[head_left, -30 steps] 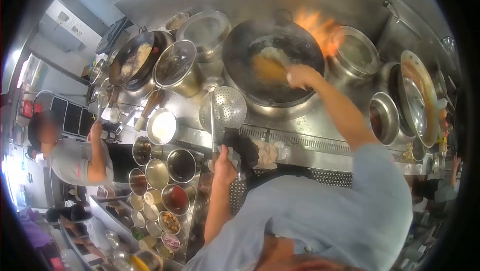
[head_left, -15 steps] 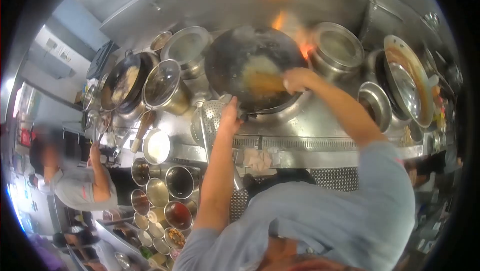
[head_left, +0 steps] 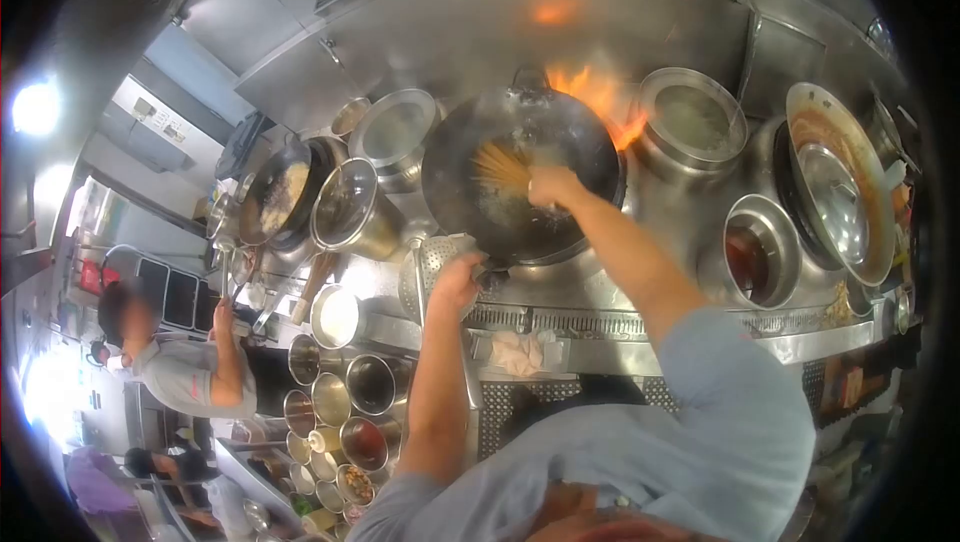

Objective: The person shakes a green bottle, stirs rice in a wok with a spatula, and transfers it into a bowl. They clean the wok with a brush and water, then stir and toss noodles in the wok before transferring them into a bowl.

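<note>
One brush (head_left: 500,168), partly hidden (by right hand (head_left: 553,187))

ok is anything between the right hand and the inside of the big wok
Nothing visible: the right hand holds the bamboo brush in the wok, and the flames rise beyond its far rim.

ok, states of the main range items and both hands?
Large wok, uncovered, flames beside its rim.
Brush, bristles inside large wok.
Right hand, gripping brush.
Left hand, at large wok's near edge, grip unclear.
Perforated ladle, partly hidden.
Smaller wok, holding food.
Rightmost pot, uncovered, red-brown contents.
Pale cloth, crumpled.
</note>
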`<control>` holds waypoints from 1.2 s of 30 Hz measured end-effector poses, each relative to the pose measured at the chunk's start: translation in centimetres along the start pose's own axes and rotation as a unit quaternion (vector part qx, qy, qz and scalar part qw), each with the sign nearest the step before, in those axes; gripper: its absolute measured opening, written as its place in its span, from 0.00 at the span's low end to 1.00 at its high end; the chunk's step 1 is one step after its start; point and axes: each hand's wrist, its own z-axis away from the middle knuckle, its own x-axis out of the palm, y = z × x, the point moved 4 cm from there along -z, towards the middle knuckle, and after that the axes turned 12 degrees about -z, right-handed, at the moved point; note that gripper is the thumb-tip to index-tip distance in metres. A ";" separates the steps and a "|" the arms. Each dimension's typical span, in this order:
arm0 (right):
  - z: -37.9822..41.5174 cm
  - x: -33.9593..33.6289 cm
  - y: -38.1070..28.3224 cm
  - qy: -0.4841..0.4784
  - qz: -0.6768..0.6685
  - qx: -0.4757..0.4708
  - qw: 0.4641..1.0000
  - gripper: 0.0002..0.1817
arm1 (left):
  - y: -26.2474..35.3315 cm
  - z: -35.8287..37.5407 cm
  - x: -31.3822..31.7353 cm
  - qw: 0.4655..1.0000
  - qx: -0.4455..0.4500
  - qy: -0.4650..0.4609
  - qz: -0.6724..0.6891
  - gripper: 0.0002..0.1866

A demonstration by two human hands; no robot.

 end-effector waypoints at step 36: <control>32.4 11.5 2.0 0.021 -0.937 0.158 0.311 0.16 | 10.2 8.2 5.8 0.733 0.280 0.278 -0.554 0.25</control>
